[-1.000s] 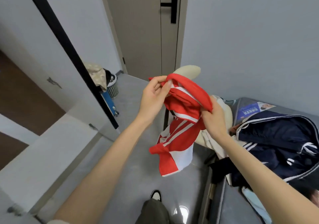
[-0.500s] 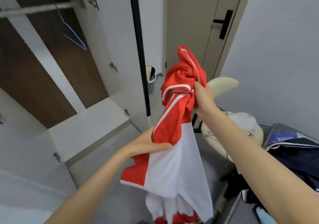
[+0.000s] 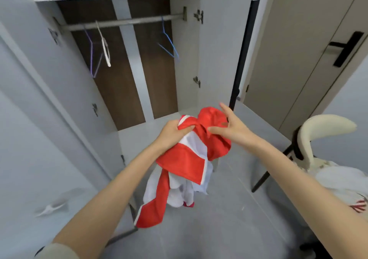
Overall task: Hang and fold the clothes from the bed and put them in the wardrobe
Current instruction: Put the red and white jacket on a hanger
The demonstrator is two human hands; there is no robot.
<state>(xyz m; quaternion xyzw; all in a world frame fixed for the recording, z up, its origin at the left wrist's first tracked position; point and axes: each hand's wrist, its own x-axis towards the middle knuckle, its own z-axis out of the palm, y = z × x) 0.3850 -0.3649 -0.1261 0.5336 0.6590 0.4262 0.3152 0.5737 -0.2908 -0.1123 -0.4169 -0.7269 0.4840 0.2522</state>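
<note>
Turning away from the bed has brought the open wardrobe (image 3: 209, 59) into the upper half of the frame, where a second ago only its door edge and the room door showed; the bed itself is now out of view. The red and white garment (image 3: 185, 159) has come down from the high, stretched hold of half a second ago and sits bunched at the centre of the frame, its tail and one striped sleeve hanging toward the floor.

The grip has changed over too. The left hand (image 3: 175, 132), which earlier held the lower cloth, now clenches the top of the bundle, its fingers (image 3: 187, 128) curled into the fabric. The right hand (image 3: 233, 128), which had been gripping the bunch, has loosened: its fingers (image 3: 224, 109) are stretched out and splayed, the thumb lying across the red cloth, touching rather than clutching as far as can be seen.

On the rail (image 3: 123, 21) at the upper left hang a purple hanger (image 3: 92, 55) and a white hanger (image 3: 104, 45); a blue hanger (image 3: 169, 45) hangs near the rail's right end. All three are bare.

My reading is that the person is sorting out the garment's orientation in front of the wardrobe. With the right hand freed, reaching for a hanger looks like the likely next step, though the garment would first need shaking out.
</note>
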